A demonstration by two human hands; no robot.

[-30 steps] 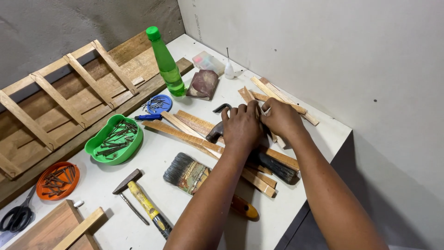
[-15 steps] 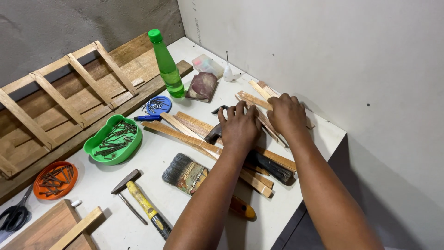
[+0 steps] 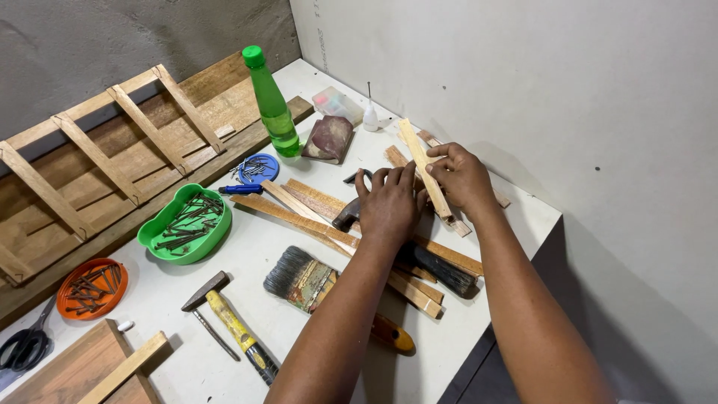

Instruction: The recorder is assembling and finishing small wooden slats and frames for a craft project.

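Note:
My right hand (image 3: 462, 176) grips a thin pale wooden strip (image 3: 417, 153) that points toward the far wall, its near end under my fingers. My left hand (image 3: 389, 203) lies flat beside it, fingers spread over a dark claw hammer head (image 3: 346, 215) and touching the strip's side. Beneath both hands lie several longer wooden slats (image 3: 299, 213) spread across the white table (image 3: 247, 258). A dark-bristled brush (image 3: 441, 268) sticks out to the right from under my left wrist.
A wide paintbrush (image 3: 299, 277) and a yellow-handled hammer (image 3: 232, 325) lie near the front. A green tray of nails (image 3: 185, 224), an orange nail dish (image 3: 91, 288), a blue lid (image 3: 256, 169), a green bottle (image 3: 271, 101), sandpaper (image 3: 329, 139), scissors (image 3: 22, 350) and a wooden frame (image 3: 97, 157) stand at left.
My right hand moved away from the left toward the right and lifted one pale strip out of the pile. My left hand stayed on the hammer head and slats.

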